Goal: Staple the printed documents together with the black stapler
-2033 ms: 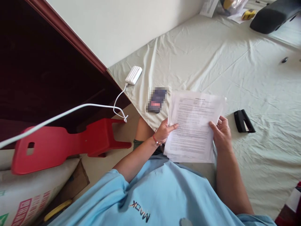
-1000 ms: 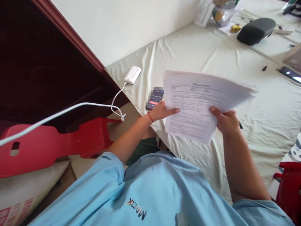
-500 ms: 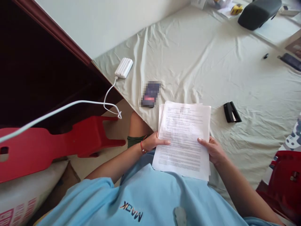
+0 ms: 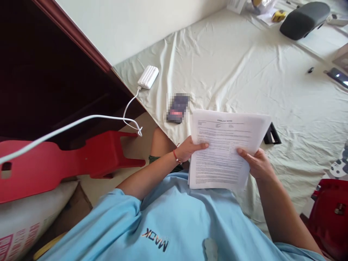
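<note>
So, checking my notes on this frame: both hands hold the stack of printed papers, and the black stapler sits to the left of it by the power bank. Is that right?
Not quite. The head view shows the black stapler to the right of the stack of printed papers, partly behind its edge. The left hand and right hand both hold the stack; the power bank lies far left.

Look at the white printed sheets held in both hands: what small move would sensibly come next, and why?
Probably tapping the stack of white printed sheets edge-down on the pale wrinkled cloth to square it. The left hand and right hand grip its two sides, yet the sheet edges look uneven at the lower right. The black stapler lies just behind, partly hidden.
</note>
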Demonstrator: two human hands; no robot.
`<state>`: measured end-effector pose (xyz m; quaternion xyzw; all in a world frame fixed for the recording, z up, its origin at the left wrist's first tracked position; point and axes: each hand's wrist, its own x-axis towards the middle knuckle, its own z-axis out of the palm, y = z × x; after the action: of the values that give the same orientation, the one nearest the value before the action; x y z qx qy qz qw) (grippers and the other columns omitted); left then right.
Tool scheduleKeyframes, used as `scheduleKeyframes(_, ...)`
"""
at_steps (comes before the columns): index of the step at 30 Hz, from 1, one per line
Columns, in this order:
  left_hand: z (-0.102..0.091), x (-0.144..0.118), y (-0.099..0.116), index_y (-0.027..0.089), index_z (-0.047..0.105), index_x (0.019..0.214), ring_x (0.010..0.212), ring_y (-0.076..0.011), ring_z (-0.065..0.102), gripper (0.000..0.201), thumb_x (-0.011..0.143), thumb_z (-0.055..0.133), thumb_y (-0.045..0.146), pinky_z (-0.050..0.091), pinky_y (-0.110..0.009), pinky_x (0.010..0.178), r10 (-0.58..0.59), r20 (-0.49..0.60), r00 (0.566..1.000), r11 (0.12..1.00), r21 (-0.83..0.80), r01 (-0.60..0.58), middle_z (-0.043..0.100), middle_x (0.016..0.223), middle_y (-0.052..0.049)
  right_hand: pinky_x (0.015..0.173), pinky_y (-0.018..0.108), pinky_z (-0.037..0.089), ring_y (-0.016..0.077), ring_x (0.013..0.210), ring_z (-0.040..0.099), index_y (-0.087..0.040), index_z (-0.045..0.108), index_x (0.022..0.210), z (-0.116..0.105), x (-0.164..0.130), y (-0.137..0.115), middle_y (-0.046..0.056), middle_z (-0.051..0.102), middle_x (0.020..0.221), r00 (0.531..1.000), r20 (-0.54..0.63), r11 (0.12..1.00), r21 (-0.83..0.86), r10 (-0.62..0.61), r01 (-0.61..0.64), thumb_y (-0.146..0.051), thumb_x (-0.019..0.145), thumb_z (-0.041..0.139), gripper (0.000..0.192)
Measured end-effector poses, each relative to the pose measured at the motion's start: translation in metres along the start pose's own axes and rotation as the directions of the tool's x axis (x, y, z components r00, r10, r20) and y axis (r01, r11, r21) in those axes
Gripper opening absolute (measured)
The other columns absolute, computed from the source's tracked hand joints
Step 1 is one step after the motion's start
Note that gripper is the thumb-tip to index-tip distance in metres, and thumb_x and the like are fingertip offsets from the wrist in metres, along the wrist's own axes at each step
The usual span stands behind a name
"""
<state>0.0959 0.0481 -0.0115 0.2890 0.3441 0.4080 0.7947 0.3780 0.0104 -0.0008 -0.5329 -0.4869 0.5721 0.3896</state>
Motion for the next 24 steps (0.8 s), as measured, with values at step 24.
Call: scheduleKeyframes(24,0.005,0.035,-0.006,0.014,0.082,0.104,0.1,-0.0277,0.077,0.059,0.055,0.105,0.036,0.052,-0.052,0.108,-0.077,0.037,0.996,0.997,-0.018,0.078,0.083,0.105,-0.012,0.093,0.05,0.049,0.0345,0.104,0.067,-0.019,0.071,0.114,0.056,0.103,-0.108,0.015,0.076,0.103,0.848,0.477,0.271,-0.806,-0.229,0.526,-0.039,0.11,0.03,0.045)
